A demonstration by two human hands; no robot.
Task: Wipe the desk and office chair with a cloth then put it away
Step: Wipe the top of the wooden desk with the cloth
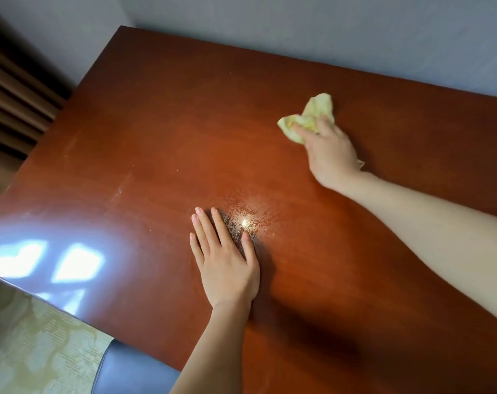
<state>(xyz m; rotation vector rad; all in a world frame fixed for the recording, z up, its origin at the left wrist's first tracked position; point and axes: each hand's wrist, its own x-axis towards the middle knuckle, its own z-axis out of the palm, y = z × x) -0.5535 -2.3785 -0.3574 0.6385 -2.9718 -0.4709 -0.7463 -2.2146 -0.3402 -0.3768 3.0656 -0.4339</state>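
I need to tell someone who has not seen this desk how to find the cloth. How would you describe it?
Start from the large reddish-brown desk against the grey wall. Follow the right hand reaching toward its far right side. The cloth is the crumpled pale yellow rag bunched under those fingers, the only soft, light-coloured thing on the wood.

The right hand (328, 153) presses a yellow cloth (312, 116) on the far right of the desk (156, 137); the left hand (227, 265) lies flat, near.
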